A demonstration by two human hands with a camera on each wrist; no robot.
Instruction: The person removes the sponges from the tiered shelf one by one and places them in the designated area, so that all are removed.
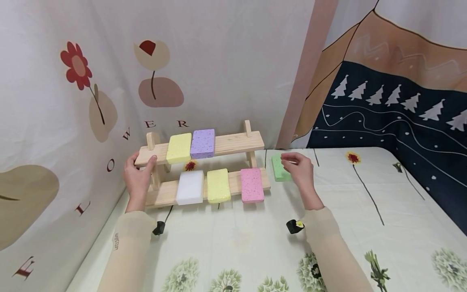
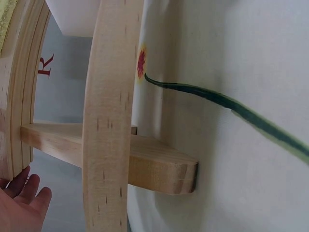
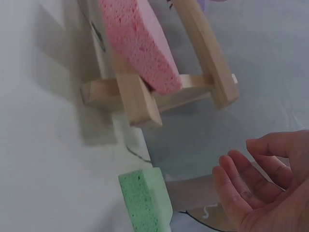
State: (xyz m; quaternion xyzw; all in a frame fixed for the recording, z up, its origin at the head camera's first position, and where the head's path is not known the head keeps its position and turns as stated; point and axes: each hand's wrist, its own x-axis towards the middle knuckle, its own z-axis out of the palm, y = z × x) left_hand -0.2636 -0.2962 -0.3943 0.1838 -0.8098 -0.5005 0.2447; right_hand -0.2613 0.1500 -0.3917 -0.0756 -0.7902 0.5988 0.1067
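Note:
A two-tier wooden rack stands on the cloth, holding several sponges. On its upper shelf a yellow sponge touches a purple sponge. The lower shelf carries a white sponge, another yellow sponge and a pink sponge, with gaps between them. My left hand grips the left end of the upper shelf, thumb on the front side. To the right of the rack lies a green sponge. Beside it my right hand hovers with loosely bent fingers, apart from the sponge and holding nothing.
A pale flower-print cloth covers the table. Behind the rack hangs a white printed curtain, and a dark tree-patterned cloth rises at the right. The rack's crossbar shows close up in the left wrist view.

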